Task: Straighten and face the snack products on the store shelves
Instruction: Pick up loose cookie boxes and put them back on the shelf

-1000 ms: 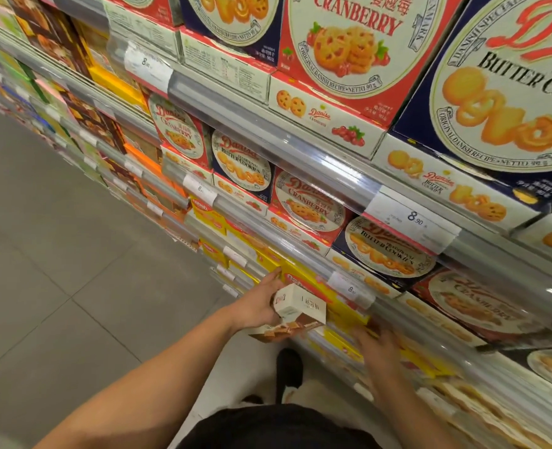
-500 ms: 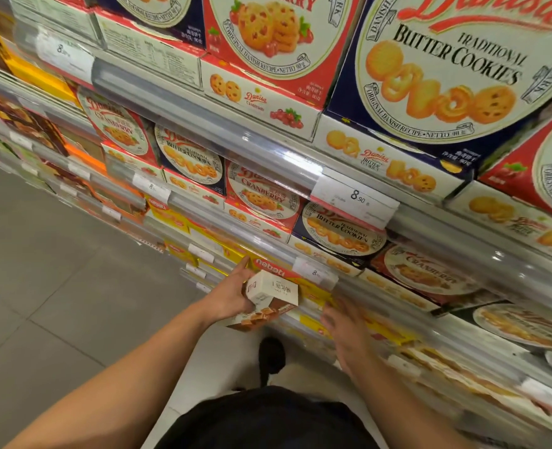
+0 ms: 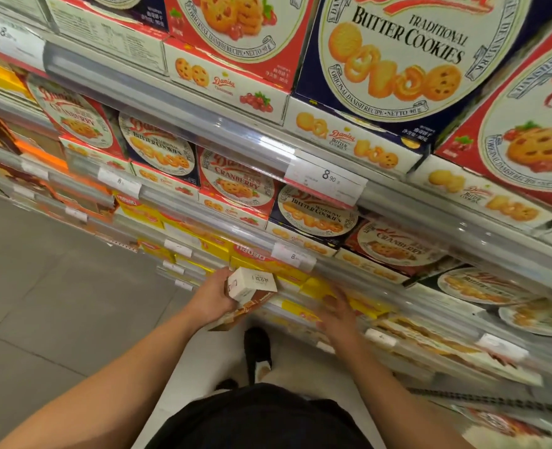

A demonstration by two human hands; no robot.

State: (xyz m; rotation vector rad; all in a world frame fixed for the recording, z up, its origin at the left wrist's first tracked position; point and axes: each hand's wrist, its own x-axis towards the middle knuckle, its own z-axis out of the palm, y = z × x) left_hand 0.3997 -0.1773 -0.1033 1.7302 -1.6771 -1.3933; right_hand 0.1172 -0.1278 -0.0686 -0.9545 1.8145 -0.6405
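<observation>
At the far left a price tag [image 3: 10, 43] shows an "8". My left hand [image 3: 211, 301] curls around a small white and brown box [image 3: 250, 291], held tilted just in front of the lower shelf edge; its print is too small to read. Behind it sit yellow packs [image 3: 261, 259] with a red "nabati" logo seen upside down. Above them red Danisa "Cranberry" boxes [image 3: 235, 183] alternate with a blue "Traditional Butter Cookies" box [image 3: 315, 210]. My right hand [image 3: 341, 314] reaches onto the yellow packs on the lower shelf, fingers spread and blurred, so I cannot tell whether it grips anything. Up right, a tag [image 3: 326, 181] reads "8.90" under the big blue Danisa box [image 3: 394, 56], "Original Danish Recipe, Netto 90". Since half a second ago my view has swung left along the shelves; the left hand keeps its box.
</observation>
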